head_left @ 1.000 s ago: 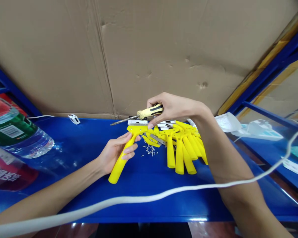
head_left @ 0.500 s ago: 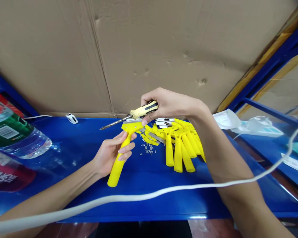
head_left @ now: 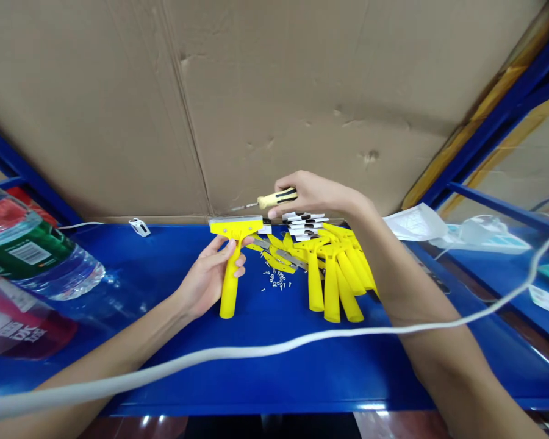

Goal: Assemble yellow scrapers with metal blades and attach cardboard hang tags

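Tip of the screwdriver (head_left: 279, 198), ctr frame, blurs into the brown bkgd, just above the blade edge of the yellow scraper (head_left: 230, 286); can't tell if they touch; R hand (head_left: 318, 194) shows mostly its back, several fingers out of sight; R forearm (head_left: 414, 286) covers the far end of the pile of yellow handles (head_left: 332, 286), R of ctr; thick white cable (head_left: 274, 347) sweeps across the lower frame in front of both arms, cut off at L edge; clear bottle (head_left: 36, 256) & red container (head_left: 22, 323), far L, also cut off, lettering only partly legible; small white gadget (head_left: 139, 227), upper L of the table, too small to ID.

Materials: scraper = smooth yellow plastic, T-shaped, round handle, wide head w/ a pale strip along the top & 2 screw heads; screwdriver has a cream/black grip, thin metal shaft; tiny shiny screws (head_left: 279, 280) scattered mid-frame by flat yellow plates (head_left: 279, 262); small white-and-black packets (head_left: 306, 225) stacked behind; glossy blue table (head_left: 174, 366); creased, dented cardboard (head_left: 256, 91) fills the upper frame.

Grip: L hand, L of ctr, is wrapped around the scraper's upper handle, thumb on the front, scraper near upright, head up; R hand, ctr-R, closed on the screwdriver's grip, shaft pointing L, nearly level.
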Demonstrator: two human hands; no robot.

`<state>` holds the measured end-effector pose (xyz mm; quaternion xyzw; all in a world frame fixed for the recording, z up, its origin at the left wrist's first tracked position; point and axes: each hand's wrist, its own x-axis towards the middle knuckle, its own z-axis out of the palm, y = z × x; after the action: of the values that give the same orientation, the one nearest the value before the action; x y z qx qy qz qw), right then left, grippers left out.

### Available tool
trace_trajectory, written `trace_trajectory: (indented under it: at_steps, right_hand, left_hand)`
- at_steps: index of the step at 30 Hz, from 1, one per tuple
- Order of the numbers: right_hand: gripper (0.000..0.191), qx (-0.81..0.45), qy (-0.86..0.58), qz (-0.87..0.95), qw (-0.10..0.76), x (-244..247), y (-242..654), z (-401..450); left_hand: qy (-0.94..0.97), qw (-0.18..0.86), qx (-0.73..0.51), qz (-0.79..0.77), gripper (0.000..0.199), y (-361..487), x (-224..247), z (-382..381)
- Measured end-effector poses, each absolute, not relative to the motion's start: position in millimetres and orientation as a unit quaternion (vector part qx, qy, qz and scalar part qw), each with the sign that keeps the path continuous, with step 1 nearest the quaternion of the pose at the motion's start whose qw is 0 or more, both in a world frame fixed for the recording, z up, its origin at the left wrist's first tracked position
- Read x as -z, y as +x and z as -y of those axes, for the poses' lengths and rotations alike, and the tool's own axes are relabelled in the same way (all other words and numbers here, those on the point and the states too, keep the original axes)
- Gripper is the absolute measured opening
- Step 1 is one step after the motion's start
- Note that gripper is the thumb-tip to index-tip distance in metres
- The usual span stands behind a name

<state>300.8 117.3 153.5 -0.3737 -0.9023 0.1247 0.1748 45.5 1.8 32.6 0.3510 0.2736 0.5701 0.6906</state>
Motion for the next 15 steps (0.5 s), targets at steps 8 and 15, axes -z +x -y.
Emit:
trace_trajectory:
  at_steps: [8,15]
  right_hand:
    - [0.034,-0.033,-0.427,0.879,0.210,-150,335,-141]
    - [0.023,-0.031,-0.519,0.853,0.036,-115,345,-178]
  left_hand:
    - [0.354,0.701,-0.556,-0.271,0.020,43,-28,-2]
    - [0.341,0.700,-0.562,-0.278,0.017,42,-29,-4]
